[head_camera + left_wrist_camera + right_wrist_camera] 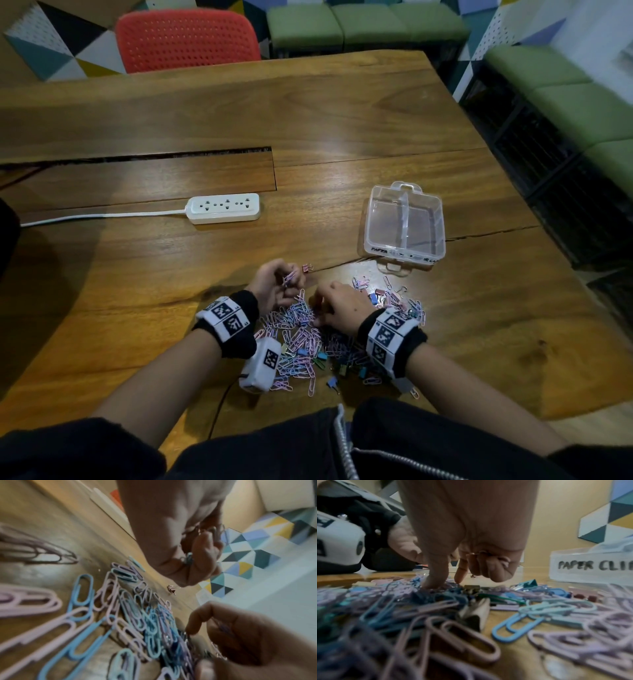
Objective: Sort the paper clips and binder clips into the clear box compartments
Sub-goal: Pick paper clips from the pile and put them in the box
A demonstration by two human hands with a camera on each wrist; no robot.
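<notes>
Head view: looks forward and down from above the seated person onto the brown wooden table (342,113), taking in both hands. Left wrist view: sits low and close, facing along the hand across the heap of pastel pink and blue wire paper clips (133,615). Right wrist view: sits almost at table level amid the same heap (539,609). All three views share this heap.

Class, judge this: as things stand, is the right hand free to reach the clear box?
Probably yes. The clear box lies open beyond the right hand, with only bare table and scattered clips between. The hand is busy, though: its fingers press into the clip pile.
</notes>
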